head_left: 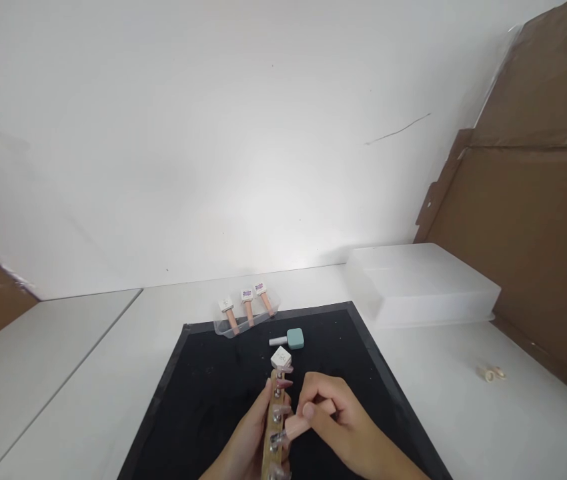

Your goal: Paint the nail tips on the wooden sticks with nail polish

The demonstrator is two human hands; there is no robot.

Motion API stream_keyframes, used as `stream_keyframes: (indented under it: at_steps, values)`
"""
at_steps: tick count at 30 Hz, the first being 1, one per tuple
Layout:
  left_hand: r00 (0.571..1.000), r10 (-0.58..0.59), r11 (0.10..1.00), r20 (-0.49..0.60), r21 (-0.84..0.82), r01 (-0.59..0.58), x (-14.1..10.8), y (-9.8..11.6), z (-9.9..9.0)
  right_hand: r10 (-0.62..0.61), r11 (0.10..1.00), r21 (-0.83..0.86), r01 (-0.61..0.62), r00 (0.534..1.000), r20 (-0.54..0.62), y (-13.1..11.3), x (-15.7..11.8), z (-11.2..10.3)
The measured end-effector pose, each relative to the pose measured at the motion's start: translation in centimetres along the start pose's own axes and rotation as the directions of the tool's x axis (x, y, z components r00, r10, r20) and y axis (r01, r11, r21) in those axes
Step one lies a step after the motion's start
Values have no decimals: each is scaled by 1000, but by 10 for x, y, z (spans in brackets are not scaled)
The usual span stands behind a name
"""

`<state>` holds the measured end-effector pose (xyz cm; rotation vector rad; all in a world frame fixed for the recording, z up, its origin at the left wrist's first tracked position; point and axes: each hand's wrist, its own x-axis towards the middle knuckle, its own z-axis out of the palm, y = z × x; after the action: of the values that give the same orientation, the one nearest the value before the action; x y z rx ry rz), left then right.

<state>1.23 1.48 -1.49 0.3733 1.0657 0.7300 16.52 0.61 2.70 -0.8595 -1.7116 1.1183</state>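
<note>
Head view: a white table, seen from above the person's hands.
Table (88, 373): white, bearing everything, set against a white wall.
Mat (203, 400): black, under the hands, likely to protect the top and show small parts.
Plastic box (421, 283): translucent, lidded, right of the mat, out of reach of the work.
Tray (223, 327): clear, at the mat's far edge, holding three pink bottles (248, 307) laid side by side.
Left hand (246, 447): wrapped round a wooden stick (272, 427), held upright so its row of nail tips faces up.
Right hand (333, 420): pinched on a pink brush handle (297, 425), touching the stick.
Teal-capped bottle (288, 339): lying just beyond the stick.
</note>
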Motion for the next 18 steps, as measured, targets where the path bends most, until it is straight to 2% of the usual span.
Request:
stream_keyframes:
  at_steps: [6, 13, 18]
  values:
    - [1000, -27, 999, -15, 30, 27, -2, 0, 3, 1, 1000, -10, -1, 999, 50, 2, -1, 0]
    - [999, -37, 998, -23, 48, 38, -1, 1, 2, 11, 999, -54, -11, 1000, 0, 3, -1, 0]
    - [997, -74, 995, 6, 66, 74, -1, 2, 2, 30, 999, -17, -30, 999, -40, 6, 1, 0]
